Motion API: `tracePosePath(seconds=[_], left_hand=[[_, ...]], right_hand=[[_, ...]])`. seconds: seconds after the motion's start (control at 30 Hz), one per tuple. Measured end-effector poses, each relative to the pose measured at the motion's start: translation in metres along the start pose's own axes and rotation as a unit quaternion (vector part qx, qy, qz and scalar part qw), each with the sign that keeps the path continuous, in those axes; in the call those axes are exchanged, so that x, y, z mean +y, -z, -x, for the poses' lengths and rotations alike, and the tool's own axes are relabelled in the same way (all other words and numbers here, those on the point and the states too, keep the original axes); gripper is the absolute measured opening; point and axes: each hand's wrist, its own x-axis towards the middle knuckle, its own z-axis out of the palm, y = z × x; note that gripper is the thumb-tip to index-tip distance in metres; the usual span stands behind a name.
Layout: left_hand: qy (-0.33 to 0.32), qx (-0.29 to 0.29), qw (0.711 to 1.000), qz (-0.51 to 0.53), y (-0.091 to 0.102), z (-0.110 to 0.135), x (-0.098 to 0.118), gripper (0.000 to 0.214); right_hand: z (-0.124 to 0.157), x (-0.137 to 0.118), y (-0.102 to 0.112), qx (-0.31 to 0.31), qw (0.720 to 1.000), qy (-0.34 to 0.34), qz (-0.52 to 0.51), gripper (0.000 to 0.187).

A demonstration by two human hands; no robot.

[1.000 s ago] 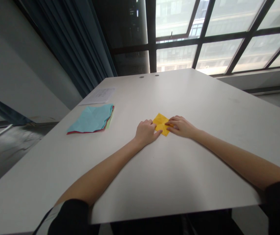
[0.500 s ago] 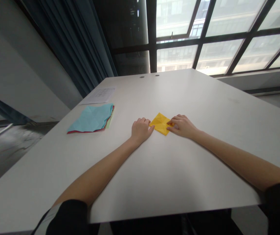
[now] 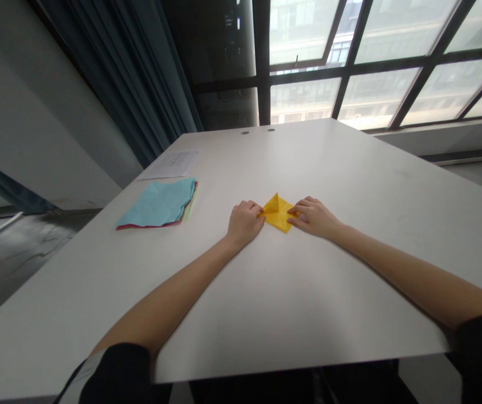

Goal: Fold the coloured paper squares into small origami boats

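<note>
"Head view, only one. Left hand (image 3: 246,221)?"

"Thumb and fingers pinched together on the left corner of the yellow origami paper (image 3: 283,217). Wrist low, near the tabletop (image 3: 283,303)."

"Right hand (image 3: 314,216)?"

"Same deal, clamped on the right corner, thumb nearer the person, fingers bent over the far side. Fingertips partly hide that corner."

"Paper's position and shape?"

"On the tabletop, between the two hands, ahead of the person. Folded small, roughly diamond-shaped, creased, layers showing at the near edge. One flap (image 3: 273,203) stands up at the far left, peak pointing away. Finer folds too small to tell."

"Other stuff?"

"Left side, well apart from the hands: light-blue sheet (image 3: 156,202) on top of a pile, red sheet (image 3: 125,227) peeking out along the near edge, pale-green sheet (image 3: 188,210) at the right. Just beyond it, a printed page (image 3: 171,164), text unreadable."

"Background?"

"Dark blue curtain (image 3: 139,67) at left, dark-framed window (image 3: 379,31) past the far edge. Two round grommets (image 3: 244,133) near that edge."
</note>
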Motion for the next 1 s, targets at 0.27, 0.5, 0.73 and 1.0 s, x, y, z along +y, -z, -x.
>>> tracePosePath(seconds=[0.27, 0.5, 0.73, 1.0], left_hand=[[-0.058, 0.0, 0.997, 0.046, 0.0003, 0.001, 0.0012, 0.02], [-0.119, -0.043, 0.988, 0.091, 0.0031, 0.0014, 0.0031, 0.018], [-0.132, -0.061, 0.985, 0.094, -0.0007, 0.0006, 0.0017, 0.029], [-0.145, -0.077, 0.982, 0.091, -0.0022, 0.0013, -0.0001, 0.035]], right_hand=[[0.0, 0.0, 0.0, 0.005, 1.0, 0.003, -0.006, 0.031], [0.0007, 0.0009, -0.0001, 0.005, 1.0, 0.005, -0.008, 0.032], [0.0, 0.0001, -0.0004, -0.008, 0.999, 0.025, -0.025, 0.03], [0.0, 0.0034, -0.0033, -0.042, 0.988, 0.13, -0.066, 0.031]])
